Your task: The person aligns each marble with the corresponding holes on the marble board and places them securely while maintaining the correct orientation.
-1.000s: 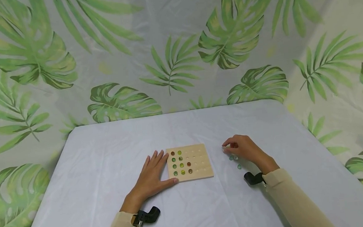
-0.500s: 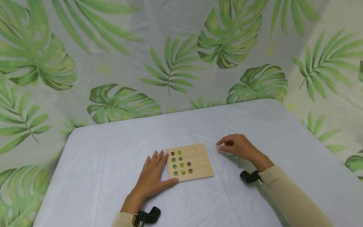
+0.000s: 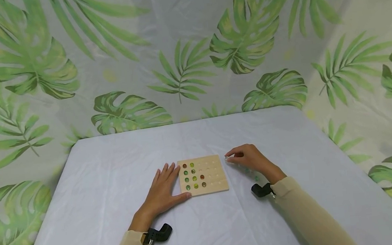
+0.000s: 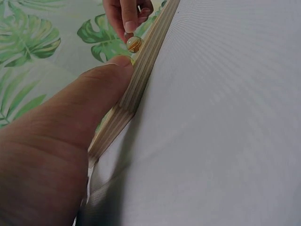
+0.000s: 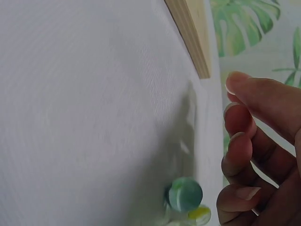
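Note:
A wooden board (image 3: 223,176) with rows of small hollows lies on the white table; green, yellow and brown marbles (image 3: 187,179) fill its left part. My left hand (image 3: 161,190) rests spread along the board's left edge, thumb (image 4: 106,80) at the near corner. To the right of the board, my right hand (image 3: 249,158) pinches a small clear marble (image 3: 226,158) between thumb and forefinger; the right wrist view does not show that marble. Beneath and behind this hand lie loose marbles, among them a green one (image 5: 185,194) and a clear one with yellow (image 5: 200,214).
A white cloth (image 3: 123,154) covers the table. Behind and at the right hangs a leaf-printed curtain (image 3: 191,62). Each wrist carries a black camera (image 3: 261,190).
My right hand has moved left, from beside the loose marbles toward the board's right edge, with the clear marble still pinched. The left hand has stayed in place.

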A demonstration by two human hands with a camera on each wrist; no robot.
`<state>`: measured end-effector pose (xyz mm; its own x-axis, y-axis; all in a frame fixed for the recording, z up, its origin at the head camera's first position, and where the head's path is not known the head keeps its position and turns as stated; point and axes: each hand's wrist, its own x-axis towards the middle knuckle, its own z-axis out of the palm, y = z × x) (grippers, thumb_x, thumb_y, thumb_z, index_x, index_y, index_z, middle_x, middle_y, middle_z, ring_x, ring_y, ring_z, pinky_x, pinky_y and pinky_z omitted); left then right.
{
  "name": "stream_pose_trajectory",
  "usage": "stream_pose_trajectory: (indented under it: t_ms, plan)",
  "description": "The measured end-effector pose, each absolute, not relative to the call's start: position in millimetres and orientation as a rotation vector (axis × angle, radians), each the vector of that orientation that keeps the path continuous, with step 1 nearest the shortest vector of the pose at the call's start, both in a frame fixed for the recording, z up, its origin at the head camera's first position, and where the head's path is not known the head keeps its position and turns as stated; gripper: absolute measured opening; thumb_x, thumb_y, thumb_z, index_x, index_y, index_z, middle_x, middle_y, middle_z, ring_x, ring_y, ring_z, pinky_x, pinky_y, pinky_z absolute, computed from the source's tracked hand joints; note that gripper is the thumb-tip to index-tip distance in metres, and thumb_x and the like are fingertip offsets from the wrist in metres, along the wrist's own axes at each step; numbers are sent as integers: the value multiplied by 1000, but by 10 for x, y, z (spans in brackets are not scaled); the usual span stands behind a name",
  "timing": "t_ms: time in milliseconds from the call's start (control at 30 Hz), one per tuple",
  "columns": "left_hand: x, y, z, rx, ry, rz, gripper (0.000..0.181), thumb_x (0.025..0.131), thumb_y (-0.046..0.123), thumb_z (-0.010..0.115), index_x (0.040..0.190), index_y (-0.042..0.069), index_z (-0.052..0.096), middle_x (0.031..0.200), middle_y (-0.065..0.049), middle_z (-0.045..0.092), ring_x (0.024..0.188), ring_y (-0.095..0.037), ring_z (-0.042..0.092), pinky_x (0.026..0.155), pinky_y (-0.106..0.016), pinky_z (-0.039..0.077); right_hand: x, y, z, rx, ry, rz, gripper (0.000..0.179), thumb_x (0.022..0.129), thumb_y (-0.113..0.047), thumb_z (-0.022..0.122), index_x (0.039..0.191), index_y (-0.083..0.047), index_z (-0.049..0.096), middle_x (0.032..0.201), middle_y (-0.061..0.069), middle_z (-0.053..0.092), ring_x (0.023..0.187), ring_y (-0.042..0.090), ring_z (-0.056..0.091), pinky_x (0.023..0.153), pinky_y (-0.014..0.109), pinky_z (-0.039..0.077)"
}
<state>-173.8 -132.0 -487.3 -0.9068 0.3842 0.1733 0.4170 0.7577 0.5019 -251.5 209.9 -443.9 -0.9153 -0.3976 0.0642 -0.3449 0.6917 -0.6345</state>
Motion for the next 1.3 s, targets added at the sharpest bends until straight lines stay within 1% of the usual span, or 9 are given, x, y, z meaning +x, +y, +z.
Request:
stream_pose_trajectory:
  t_ms: [267, 400, 533, 667, 900, 1100, 1300]
  plan:
    - [-1747, -1317, -4903, -644, -2897, -851, 101, 76, 70, 64, 152, 11, 31, 157, -10, 26, 147, -28, 13, 119, -47, 5, -2538, 1940, -4443, -601, 2792, -1021, 22, 87, -27, 73, 107, -18, 76, 70, -3, 67, 58, 12, 52, 50, 25, 44]
    - [-1756, -1311, -4910, -641, -2896, -855, 101, 76, 70, 63, 152, 11, 31, 157, -9, 26, 147, -27, 12, 119, -47, 5, -2557, 1880, -4427, -598, 2806, -1027, 22, 88, -27, 72, 107, -19, 76, 70, -3, 67, 58, 12, 54, 49, 26, 43]
    - [-1763, -1308, -4914, -638, -2902, -850, 101, 76, 71, 63, 152, 12, 31, 157, -9, 26, 147, -27, 12, 119, -47, 5, -2582, 1824, -4399, -607, 2805, -1068, 22, 88, -26, 72, 107, -18, 76, 72, -1, 69, 61, 12, 57, 52, 26, 45]
    - [-1764, -1309, -4908, -636, -2904, -852, 102, 76, 71, 64, 152, 12, 31, 157, -9, 26, 147, -27, 12, 119, -46, 5, -2598, 1765, -4378, -628, 2788, -1106, 22, 87, -25, 73, 107, -15, 76, 76, 0, 70, 62, 12, 55, 54, 26, 45]
    - [-1762, -1309, -4907, -643, -2911, -848, 102, 76, 70, 64, 152, 12, 30, 158, -9, 25, 148, -26, 11, 119, -46, 4, -2629, 1668, -4389, -663, 2790, -1090, 22, 87, -26, 73, 106, -16, 77, 76, -6, 67, 64, 12, 51, 54, 25, 44]
    - [-1761, -1311, -4903, -643, -2906, -841, 102, 76, 70, 64, 152, 12, 31, 157, -9, 26, 147, -27, 12, 119, -46, 5, -2645, 1615, -4384, -657, 2769, -1124, 21, 87, -25, 73, 106, -16, 77, 75, -4, 67, 63, 14, 50, 53, 26, 43]
    - [-1762, -1317, -4884, -643, -2915, -843, 102, 76, 70, 64, 153, 13, 29, 158, -9, 25, 148, -26, 11, 119, -45, 4, -2655, 1571, -4380, -648, 2756, -1122, 21, 88, -26, 72, 107, -16, 77, 75, -6, 66, 63, 13, 50, 54, 25, 43]
